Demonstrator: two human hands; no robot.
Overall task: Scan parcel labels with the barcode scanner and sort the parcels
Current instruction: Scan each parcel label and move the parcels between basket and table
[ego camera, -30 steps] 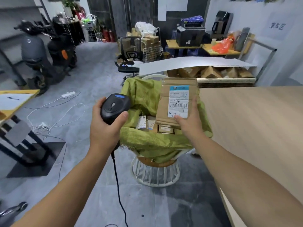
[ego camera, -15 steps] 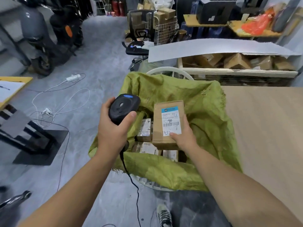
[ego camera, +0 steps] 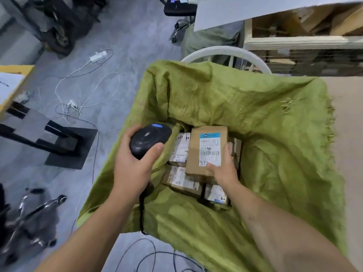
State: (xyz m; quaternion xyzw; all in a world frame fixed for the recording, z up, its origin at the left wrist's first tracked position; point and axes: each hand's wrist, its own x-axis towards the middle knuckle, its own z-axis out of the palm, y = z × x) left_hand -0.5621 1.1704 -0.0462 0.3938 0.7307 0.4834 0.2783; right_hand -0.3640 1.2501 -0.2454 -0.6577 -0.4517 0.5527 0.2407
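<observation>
My left hand (ego camera: 133, 165) grips a black barcode scanner (ego camera: 149, 139) with a blue button, held at the left inner edge of a green sack (ego camera: 284, 134). My right hand (ego camera: 223, 169) holds a brown cardboard parcel (ego camera: 193, 152) by its near end, its white and blue label facing up, low inside the sack. Under and beside it lie several other labelled parcels (ego camera: 179, 149). The scanner's black cable (ego camera: 142, 213) hangs down over the sack's front edge.
The sack sits in a white wire chair (ego camera: 225, 51) beside a wooden table (ego camera: 347, 114) on the right. White cables and a power strip (ego camera: 98, 55) lie on the grey floor at left. A black desk foot (ego camera: 64, 142) and a shelf of cardboard boxes (ego camera: 304, 26) stand nearby.
The right hand has lowered the parcel from above the sack down onto the parcels inside. My view has tilted down and closer. The left hand keeps the scanner beside it.
</observation>
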